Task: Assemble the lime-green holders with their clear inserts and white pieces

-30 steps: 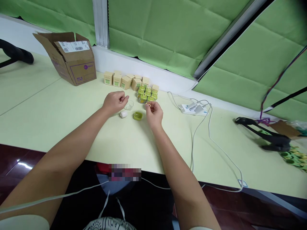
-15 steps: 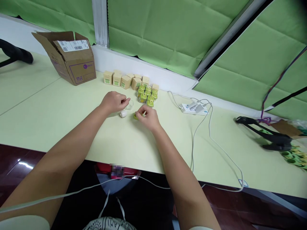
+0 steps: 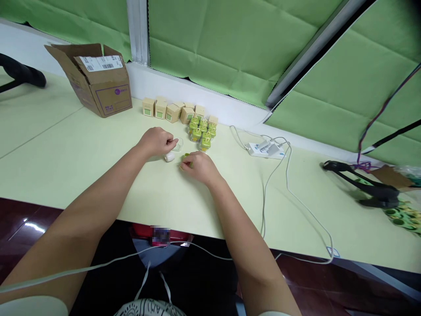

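Observation:
My left hand point(image 3: 159, 141) is closed, thumb against fingers, at the edge of a small clear plastic cup point(image 3: 178, 145). Just below it, a small white roll-like piece point(image 3: 169, 157) lies on the table. My right hand point(image 3: 200, 166) has its fingers curled round a small green lid point(image 3: 186, 155), which they mostly cover. Beyond the right hand stands a cluster of small clear containers with green lids point(image 3: 202, 131), each with a little loop on top.
Several small cardboard boxes point(image 3: 166, 110) line the wall behind the containers. An open carton point(image 3: 107, 90) stands at the back left. On the right are a white power strip point(image 3: 267, 149) with trailing cables and a black stand point(image 3: 365, 186) beside green items.
My right hand has shifted slightly toward me and turned, its fingers now lower over the green lid. The left hand has barely moved.

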`<act>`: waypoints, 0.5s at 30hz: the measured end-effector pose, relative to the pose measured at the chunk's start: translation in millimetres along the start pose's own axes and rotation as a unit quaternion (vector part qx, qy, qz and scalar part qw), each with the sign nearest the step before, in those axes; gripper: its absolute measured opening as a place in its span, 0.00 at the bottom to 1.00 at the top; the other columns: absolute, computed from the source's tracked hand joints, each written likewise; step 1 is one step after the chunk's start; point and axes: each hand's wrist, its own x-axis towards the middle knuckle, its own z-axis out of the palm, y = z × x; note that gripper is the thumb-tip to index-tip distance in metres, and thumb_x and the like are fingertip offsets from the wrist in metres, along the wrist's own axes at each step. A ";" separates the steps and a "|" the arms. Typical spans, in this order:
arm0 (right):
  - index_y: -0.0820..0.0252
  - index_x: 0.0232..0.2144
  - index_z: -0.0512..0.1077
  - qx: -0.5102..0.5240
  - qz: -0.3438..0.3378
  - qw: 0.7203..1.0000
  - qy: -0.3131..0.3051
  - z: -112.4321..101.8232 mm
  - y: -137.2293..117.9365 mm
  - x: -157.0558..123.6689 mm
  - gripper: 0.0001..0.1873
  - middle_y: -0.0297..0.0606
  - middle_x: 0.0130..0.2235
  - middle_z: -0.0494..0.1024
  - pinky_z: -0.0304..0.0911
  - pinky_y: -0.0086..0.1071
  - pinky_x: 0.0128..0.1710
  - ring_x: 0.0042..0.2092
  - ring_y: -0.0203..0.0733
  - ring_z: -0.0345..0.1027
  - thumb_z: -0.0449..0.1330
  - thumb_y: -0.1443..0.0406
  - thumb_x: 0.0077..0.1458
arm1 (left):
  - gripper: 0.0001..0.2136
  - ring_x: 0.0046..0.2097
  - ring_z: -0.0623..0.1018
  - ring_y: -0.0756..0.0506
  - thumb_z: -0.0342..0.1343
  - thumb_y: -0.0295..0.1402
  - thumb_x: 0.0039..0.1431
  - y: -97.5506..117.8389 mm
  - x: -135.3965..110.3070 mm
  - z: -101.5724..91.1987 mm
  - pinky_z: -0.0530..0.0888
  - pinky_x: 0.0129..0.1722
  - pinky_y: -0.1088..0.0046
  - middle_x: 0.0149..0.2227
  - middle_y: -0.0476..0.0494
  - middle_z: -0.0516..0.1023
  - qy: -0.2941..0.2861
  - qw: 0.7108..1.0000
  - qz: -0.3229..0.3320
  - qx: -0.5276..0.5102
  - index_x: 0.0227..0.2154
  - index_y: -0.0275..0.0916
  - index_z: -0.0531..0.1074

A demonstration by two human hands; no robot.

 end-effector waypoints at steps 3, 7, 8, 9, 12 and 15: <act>0.57 0.22 0.73 0.033 0.018 0.999 0.020 -1.3 2.4 2.0 0.14 0.35 0.27 0.76 0.54 0.34 0.34 0.30 0.39 0.62 0.60 0.67 0.61 | 0.20 0.22 0.62 0.46 0.57 0.42 0.56 0.2 0.2 -4.5 0.51 0.30 0.64 0.15 0.48 0.62 -0.028 1.000 -0.008 -0.008 0.13 0.42 0.61; 0.57 0.20 0.68 0.133 0.064 0.988 0.040 -25.5 -12.9 -1.3 0.20 0.30 0.21 0.69 0.52 0.33 0.31 0.25 0.35 0.55 0.59 0.60 0.66 | 0.22 0.21 0.61 0.46 0.61 0.44 0.54 1.4 1.6 -11.1 0.50 0.30 0.64 0.14 0.48 0.61 -0.077 0.997 -0.024 0.008 0.12 0.42 0.61; 0.56 0.20 0.68 0.179 0.061 0.982 0.020 -35.2 -24.9 -6.3 0.22 0.29 0.20 0.67 0.52 0.33 0.30 0.25 0.35 0.55 0.59 0.58 0.67 | 0.22 0.20 0.61 0.46 0.62 0.45 0.53 1.9 2.0 -12.1 0.50 0.30 0.64 0.14 0.48 0.61 -0.088 0.996 -0.028 0.017 0.12 0.42 0.62; 0.56 0.22 0.70 0.230 0.041 0.972 -0.021 -44.1 -40.7 -14.0 0.23 0.28 0.21 0.68 0.53 0.32 0.29 0.24 0.34 0.56 0.57 0.56 0.68 | 0.22 0.20 0.61 0.46 0.63 0.46 0.53 2.5 2.4 -12.8 0.50 0.29 0.64 0.14 0.47 0.61 -0.098 0.994 -0.032 0.024 0.12 0.42 0.62; 0.54 0.34 0.78 0.348 -0.113 0.891 -0.268 -48.6 -102.8 -53.7 0.13 0.28 0.30 0.80 0.63 0.29 0.32 0.29 0.34 0.70 0.57 0.59 0.69 | 0.22 0.21 0.63 0.45 0.63 0.48 0.53 3.4 3.1 -12.9 0.50 0.29 0.64 0.15 0.45 0.64 -0.127 0.990 -0.047 0.029 0.12 0.42 0.64; 0.49 0.33 0.80 0.325 -0.264 0.762 -0.494 -2.0 -157.7 -110.1 0.09 0.26 0.31 0.84 0.66 0.28 0.28 0.27 0.36 0.74 0.63 0.56 0.64 | 0.22 0.22 0.67 0.43 0.64 0.49 0.53 2.8 3.1 -11.4 0.52 0.30 0.64 0.16 0.44 0.67 -0.133 0.989 -0.054 0.031 0.14 0.42 0.67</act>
